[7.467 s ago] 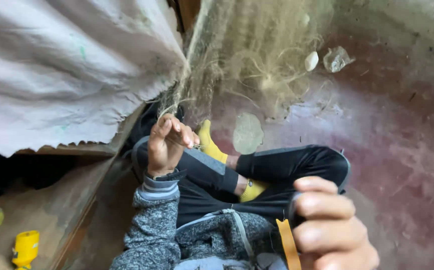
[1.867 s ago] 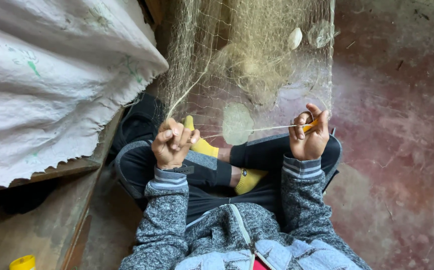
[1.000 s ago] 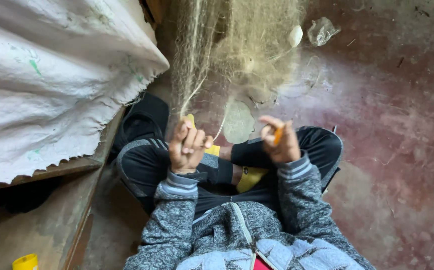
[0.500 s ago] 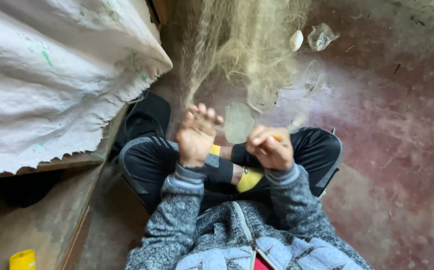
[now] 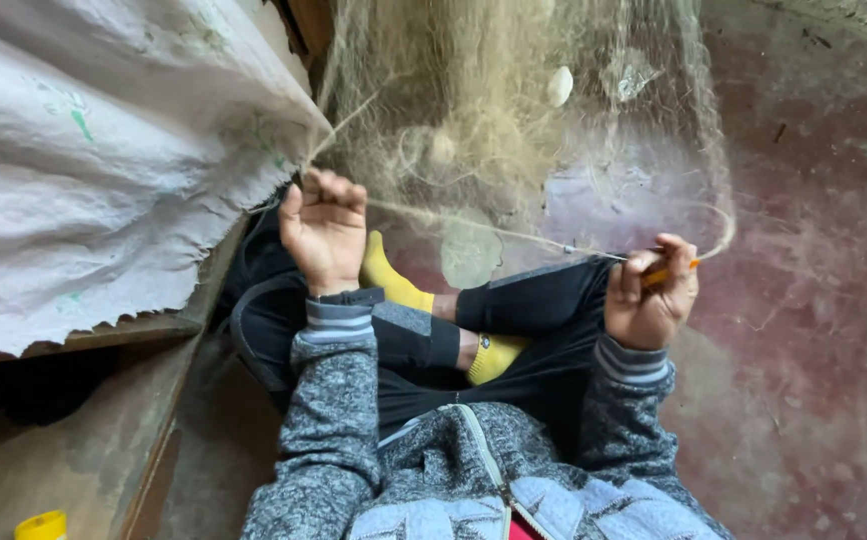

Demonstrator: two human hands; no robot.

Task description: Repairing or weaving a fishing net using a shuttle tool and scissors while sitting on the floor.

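I sit cross-legged on the floor in black trousers and yellow socks (image 5: 393,283). A fine beige fishing net (image 5: 513,110) hangs in front of me and spreads over my knees. My left hand (image 5: 323,232) is raised and closed on a bunch of net strands. My right hand (image 5: 650,295) is out to the right, shut on a thin orange netting needle (image 5: 668,272). A taut pale thread (image 5: 493,230) runs from the net near my left hand across to the needle.
A large white sack cloth (image 5: 93,170) hangs over a wooden ledge (image 5: 123,420) on my left. A yellow cap (image 5: 41,525) lies at the lower left. The reddish concrete floor (image 5: 823,330) spreads to the right. Small pale floats (image 5: 559,86) hang in the net.
My hands were close together at the net half a second ago. Now the right hand has pulled away to the right, drawing the thread tight, and the left hand has risen, gripping the mesh.
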